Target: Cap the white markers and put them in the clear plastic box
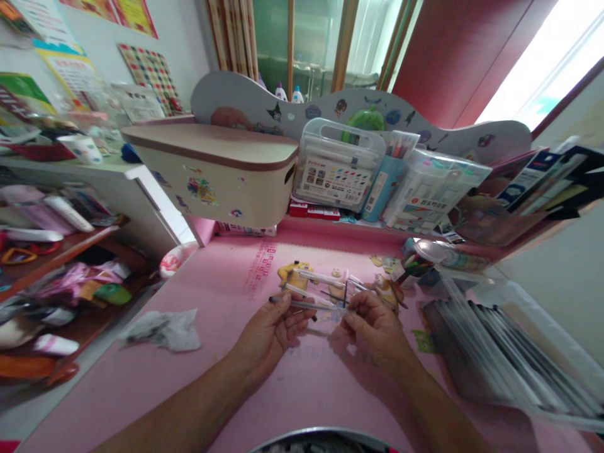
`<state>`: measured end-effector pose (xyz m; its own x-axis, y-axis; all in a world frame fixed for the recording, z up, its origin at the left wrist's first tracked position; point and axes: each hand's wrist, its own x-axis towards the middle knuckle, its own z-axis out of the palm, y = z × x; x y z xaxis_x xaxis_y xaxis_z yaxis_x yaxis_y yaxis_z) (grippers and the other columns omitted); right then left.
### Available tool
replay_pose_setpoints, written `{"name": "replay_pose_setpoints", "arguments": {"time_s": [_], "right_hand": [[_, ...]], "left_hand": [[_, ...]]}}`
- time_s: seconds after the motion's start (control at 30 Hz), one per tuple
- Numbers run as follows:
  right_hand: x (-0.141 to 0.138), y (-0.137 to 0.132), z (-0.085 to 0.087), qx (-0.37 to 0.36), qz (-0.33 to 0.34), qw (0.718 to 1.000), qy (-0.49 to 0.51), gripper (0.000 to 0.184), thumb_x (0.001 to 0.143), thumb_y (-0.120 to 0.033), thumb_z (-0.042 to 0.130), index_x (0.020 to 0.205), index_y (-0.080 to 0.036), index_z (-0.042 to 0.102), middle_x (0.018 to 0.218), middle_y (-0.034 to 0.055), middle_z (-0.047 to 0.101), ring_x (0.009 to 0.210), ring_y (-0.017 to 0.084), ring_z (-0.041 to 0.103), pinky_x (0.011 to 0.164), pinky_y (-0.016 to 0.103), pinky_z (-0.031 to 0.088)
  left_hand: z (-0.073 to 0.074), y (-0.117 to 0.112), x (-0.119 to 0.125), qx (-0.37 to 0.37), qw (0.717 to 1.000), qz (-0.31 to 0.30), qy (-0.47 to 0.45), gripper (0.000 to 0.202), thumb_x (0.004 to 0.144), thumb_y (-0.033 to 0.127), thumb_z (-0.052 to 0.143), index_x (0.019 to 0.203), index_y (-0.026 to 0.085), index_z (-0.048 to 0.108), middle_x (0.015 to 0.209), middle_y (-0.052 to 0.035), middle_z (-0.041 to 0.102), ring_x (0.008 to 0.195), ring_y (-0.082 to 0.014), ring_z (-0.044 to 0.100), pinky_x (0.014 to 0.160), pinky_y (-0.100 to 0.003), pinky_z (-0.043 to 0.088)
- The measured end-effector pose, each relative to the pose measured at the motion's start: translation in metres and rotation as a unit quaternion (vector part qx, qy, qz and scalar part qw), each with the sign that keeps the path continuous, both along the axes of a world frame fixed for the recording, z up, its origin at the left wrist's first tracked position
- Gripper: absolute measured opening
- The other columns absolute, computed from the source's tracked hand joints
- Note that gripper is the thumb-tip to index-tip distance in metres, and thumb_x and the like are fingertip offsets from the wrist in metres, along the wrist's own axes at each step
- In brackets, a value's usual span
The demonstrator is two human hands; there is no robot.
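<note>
On the pink desk, left to right: one crumpled tissue; my left hand, fingers loosely curled, thumb pinching one slender pen; my right hand, thumb and fingertips closed at its other end; one clear bin. Held pen spans both hands, above the desktop. Room: cluttered shelves left, one lidded box and two clear cases behind. Loose pens beyond my hands overlap, count uncertain. Bin's slender contents blur together. Round rim cut off at bottom edge.
</note>
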<state>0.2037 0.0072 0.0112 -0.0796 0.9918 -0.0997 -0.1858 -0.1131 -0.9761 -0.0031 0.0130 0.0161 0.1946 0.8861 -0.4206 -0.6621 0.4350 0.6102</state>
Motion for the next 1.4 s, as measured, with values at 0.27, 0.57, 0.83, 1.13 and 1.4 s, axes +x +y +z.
{"name": "replay_pose_setpoints", "arguments": {"time_s": [0.27, 0.57, 0.83, 1.13, 1.4], "right_hand": [[0.001, -0.001, 0.002, -0.002, 0.012, 0.999, -0.046, 0.028, 0.077, -0.038, 0.074, 0.082, -0.021, 0.053, 0.061, -0.0046, 0.063, 0.048, 0.010, 0.057, 0.045, 0.020, 0.045], [-0.002, -0.005, 0.008, 0.008, 0.043, 0.997, -0.058, 0.024, 0.077, -0.035, 0.073, 0.081, -0.021, 0.054, 0.064, -0.0028, 0.066, 0.053, 0.011, 0.058, 0.051, 0.022, 0.045], [-0.005, -0.003, 0.006, -0.029, 0.046, 0.998, -0.035, 0.026, 0.075, -0.032, 0.072, 0.077, -0.021, 0.049, 0.058, -0.0049, 0.064, 0.046, 0.009, 0.055, 0.043, 0.018, 0.040], [-0.001, -0.004, 0.000, -0.048, 0.094, 0.994, -0.027, 0.018, 0.079, -0.024, 0.065, 0.082, -0.021, 0.048, 0.062, -0.0037, 0.068, 0.044, 0.009, 0.057, 0.041, 0.016, 0.037], [-0.004, -0.003, 0.000, -0.048, 0.118, 0.992, -0.021, 0.018, 0.076, -0.024, 0.065, 0.083, -0.021, 0.049, 0.061, -0.0036, 0.066, 0.046, 0.010, 0.056, 0.045, 0.019, 0.039]], "left_hand": [[0.002, -0.001, -0.001, 0.000, 1.000, -0.028, 0.006, 0.012, 0.095, 0.025, 0.056, 0.093, 0.013, 0.060, 0.094, -0.0127, 0.077, 0.070, -0.0176, 0.076, 0.061, -0.025, 0.063], [0.007, -0.004, 0.004, 0.026, 0.998, -0.027, 0.051, 0.007, 0.088, 0.016, 0.066, 0.091, 0.013, 0.061, 0.088, -0.0118, 0.078, 0.075, -0.0182, 0.076, 0.062, -0.021, 0.061], [0.009, -0.007, 0.005, 0.065, 0.996, -0.016, 0.050, 0.025, 0.069, 0.025, 0.085, 0.082, 0.013, 0.068, 0.089, -0.0099, 0.078, 0.075, -0.0185, 0.075, 0.066, -0.022, 0.061], [0.010, -0.010, 0.003, 0.084, 0.994, -0.016, 0.075, 0.031, 0.065, 0.033, 0.088, 0.080, 0.013, 0.070, 0.086, -0.0089, 0.078, 0.072, -0.0176, 0.073, 0.068, -0.025, 0.059], [0.007, -0.013, 0.004, 0.093, 0.992, -0.038, 0.083, 0.028, 0.067, 0.033, 0.086, 0.081, 0.014, 0.071, 0.085, -0.0086, 0.077, 0.073, -0.0176, 0.071, 0.070, -0.026, 0.056]]}}
